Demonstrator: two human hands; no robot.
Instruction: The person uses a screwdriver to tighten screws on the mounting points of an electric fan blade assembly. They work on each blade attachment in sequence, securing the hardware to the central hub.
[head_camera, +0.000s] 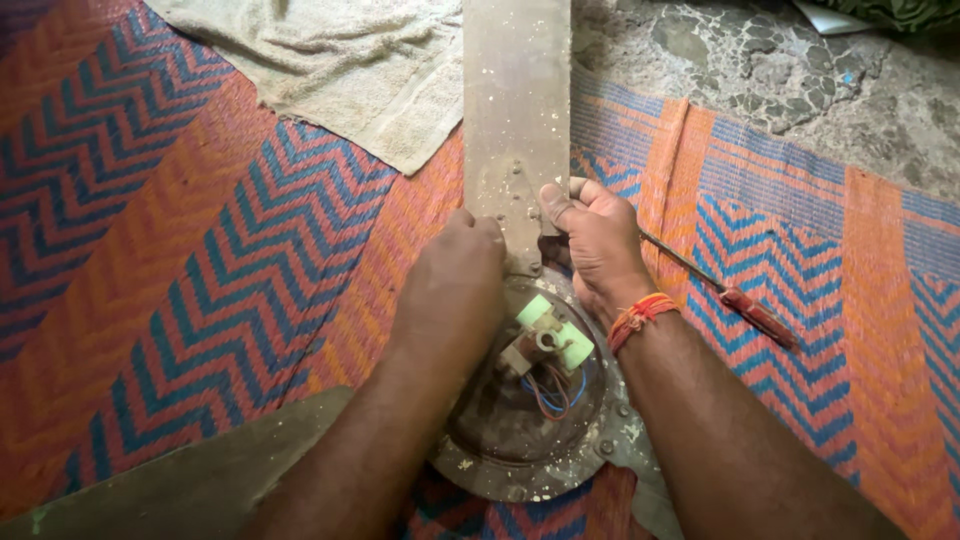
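Dusty ceiling fan motor housing (520, 440), round, of dull grey metal and speckled with pale spots, is seen lying on an orange and blue zigzag-patterned woven mat (200, 270) spread over the floor, just below the two hands. At its open middle a pale green and white plastic terminal block (548, 338) is exposed, with blue and red wires (550, 392) curling beneath it. A long, tarnished metal fan blade (515, 110) is joined to the housing at the top and runs straight away from the person; its root is dotted with small screw heads. A second grey blade (200, 480) is laid out towards the lower left.

The left hand (455, 280) is pressed down at the blade root beside the housing rim, its fingers curled under so that the grip cannot be told for certain. The right hand (595, 245) is clenched around the right edge of the same blade root, the thumb laid on the blade's upper face. An orange and red thread band (640, 315) is worn on the right wrist.

A screwdriver with a red handle (745, 310) is left on the mat, just right of the right hand, its thin shaft pointed towards the knuckles. A crumpled beige towel (340, 60) is spread at the upper left, touching the blade's left edge. Rough grey stone flooring (800, 80) is visible beyond the mat at the upper right
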